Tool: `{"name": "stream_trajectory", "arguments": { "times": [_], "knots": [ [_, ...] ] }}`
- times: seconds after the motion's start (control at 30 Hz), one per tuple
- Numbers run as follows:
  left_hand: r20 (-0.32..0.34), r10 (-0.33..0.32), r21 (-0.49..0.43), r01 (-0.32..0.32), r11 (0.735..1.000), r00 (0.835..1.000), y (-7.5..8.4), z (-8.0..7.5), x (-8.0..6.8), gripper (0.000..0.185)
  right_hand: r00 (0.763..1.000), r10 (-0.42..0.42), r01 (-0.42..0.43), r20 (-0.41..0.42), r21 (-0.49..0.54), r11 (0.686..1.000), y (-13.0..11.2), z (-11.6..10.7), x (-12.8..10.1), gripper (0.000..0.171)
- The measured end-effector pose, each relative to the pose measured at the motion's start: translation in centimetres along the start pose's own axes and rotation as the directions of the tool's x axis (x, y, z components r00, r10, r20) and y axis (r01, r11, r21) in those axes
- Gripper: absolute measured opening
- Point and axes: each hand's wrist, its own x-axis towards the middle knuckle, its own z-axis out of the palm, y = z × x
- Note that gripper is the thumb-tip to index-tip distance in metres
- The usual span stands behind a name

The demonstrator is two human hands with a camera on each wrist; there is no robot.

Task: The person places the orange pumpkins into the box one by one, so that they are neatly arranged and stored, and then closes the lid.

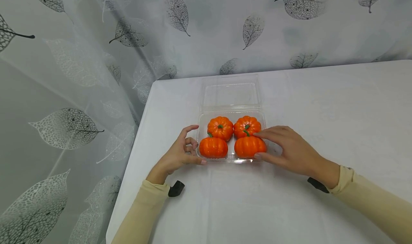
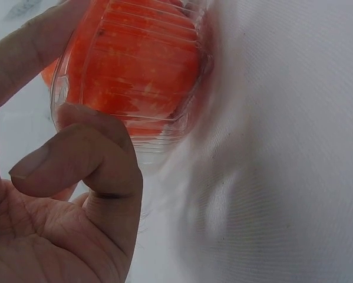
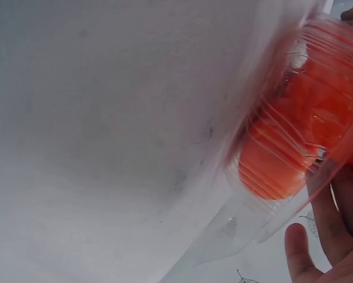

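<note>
Orange pumpkins with green stems sit in two rows inside a clear plastic clamshell container (image 1: 231, 160). At its front left corner my left hand (image 1: 177, 151) holds the container, the thumb along the front and bent fingers against the side; a fingertip meets the rim in the left wrist view. The front left pumpkin (image 1: 213, 147) is right beside it. My right hand (image 1: 291, 149) reaches over the right wall and grips the front right pumpkin (image 1: 248, 147), fingers near its top and thumb low at the front. Behind stand the back left pumpkin (image 1: 220, 126) and back right pumpkin (image 1: 243, 124).
The container's transparent lid (image 1: 230, 93) is folded back toward the far edge of the white-covered table (image 1: 338, 118). A leaf-patterned curtain (image 1: 206, 33) hangs behind the table and along its left side. Black wrist straps (image 1: 176, 189) show below the sleeves.
</note>
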Motion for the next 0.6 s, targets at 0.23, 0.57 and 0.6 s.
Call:
{"name": "stream_trajectory", "arguments": {
  "times": [0.23,0.57,0.6],
  "knots": [
    [0.001,0.007,0.000,-0.007,1.000,1.000,0.0,0.1,0.0,0.100,0.999,0.032,-0.032,-0.018,-0.013,0.999,-0.8,0.1,0.5,0.056],
    [0.000,0.007,0.002,-0.007,1.000,1.000,-0.1,0.2,0.1,0.101,0.998,0.046,-0.048,-0.046,-0.053,0.997,-1.5,0.7,1.0,0.057],
    [0.001,0.007,0.003,-0.007,1.000,1.000,-0.1,0.2,0.1,0.101,0.998,0.041,-0.044,-0.047,-0.061,0.997,-1.5,0.8,1.1,0.057]
  ]
}}
